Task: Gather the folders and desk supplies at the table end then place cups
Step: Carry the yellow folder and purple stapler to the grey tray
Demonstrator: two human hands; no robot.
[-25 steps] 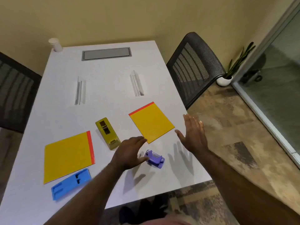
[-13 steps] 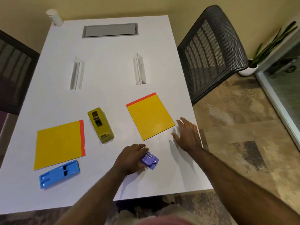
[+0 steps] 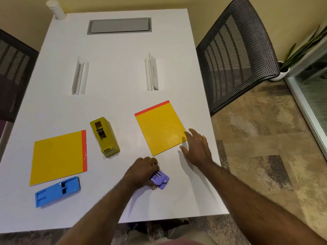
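My left hand (image 3: pixel 141 171) is closed around a small purple hole punch (image 3: pixel 160 179) on the white table (image 3: pixel 115 76), near its front edge. My right hand (image 3: pixel 197 147) lies flat with fingers spread, its fingertips touching the near right corner of a yellow folder with a red strip (image 3: pixel 159 126). A second yellow folder (image 3: pixel 58 156) lies at the left. Between the folders stands an olive tape dispenser (image 3: pixel 105 137). A blue stapler (image 3: pixel 57 191) lies below the left folder. A stack of white cups (image 3: pixel 55 8) stands at the far left corner.
Two clear acrylic sign holders (image 3: pixel 80 76) (image 3: pixel 152 73) stand mid-table, and a grey cable hatch (image 3: pixel 119 25) sits at the far end. A black mesh chair (image 3: pixel 237 53) stands at the right side, another chair (image 3: pixel 12 73) at the left. A potted plant (image 3: pixel 283 71) is by the glass door.
My left hand came down and closed on the purple hole punch. My right hand lowered onto the table and reached the right folder's corner. The camera moved closer over the table.
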